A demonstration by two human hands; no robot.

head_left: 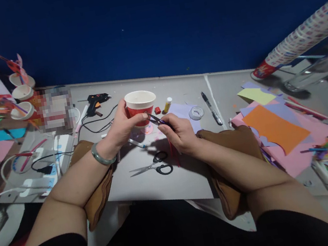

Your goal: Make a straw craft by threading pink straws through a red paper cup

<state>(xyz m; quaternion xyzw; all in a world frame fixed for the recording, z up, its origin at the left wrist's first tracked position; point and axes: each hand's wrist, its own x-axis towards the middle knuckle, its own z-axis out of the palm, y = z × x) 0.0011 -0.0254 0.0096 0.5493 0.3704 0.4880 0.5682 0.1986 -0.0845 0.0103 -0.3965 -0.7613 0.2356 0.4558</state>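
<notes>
My left hand (120, 126) is wrapped round a red and white paper cup (140, 98), which stands upright above the table with its mouth up. In my right hand (179, 131) is a slim pointed tool with a purple handle (157, 120); my fingers hide most of it, and I cannot tell its exact kind. Its dark tip meets the cup's right side near my left thumb. Under my hands, black-handled scissors (155, 167) lie partly spread on white paper (162, 188). A thin red strip (173, 153) shows below my right hand.
A glue gun (97, 102) with its cable lies at the back left. Behind my right hand are a glue stick (167, 104), a tape roll (196, 112) and a black marker (211, 108). Coloured paper (278, 127) is heaped right; a power strip (59, 157) is left.
</notes>
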